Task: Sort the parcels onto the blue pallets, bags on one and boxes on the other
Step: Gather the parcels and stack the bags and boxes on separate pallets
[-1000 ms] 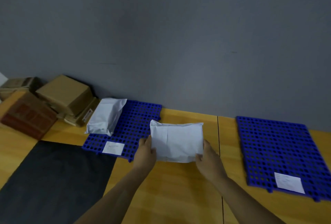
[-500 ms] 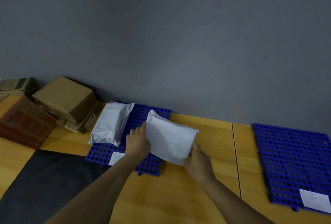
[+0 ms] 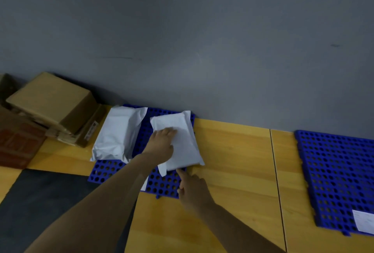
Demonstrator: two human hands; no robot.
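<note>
Wooden table [image 3: 232, 151]: left hand [image 3: 162, 143] flat on bag [image 3: 180, 141]; right hand [image 3: 192, 188] loosely open, empty.

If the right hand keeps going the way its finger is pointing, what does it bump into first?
Probably the white bag. The right hand points its finger up and away toward that bag's near edge, which lies on the blue pallet. The fingertip looks almost at the edge, though I can't tell if it touches.
</note>
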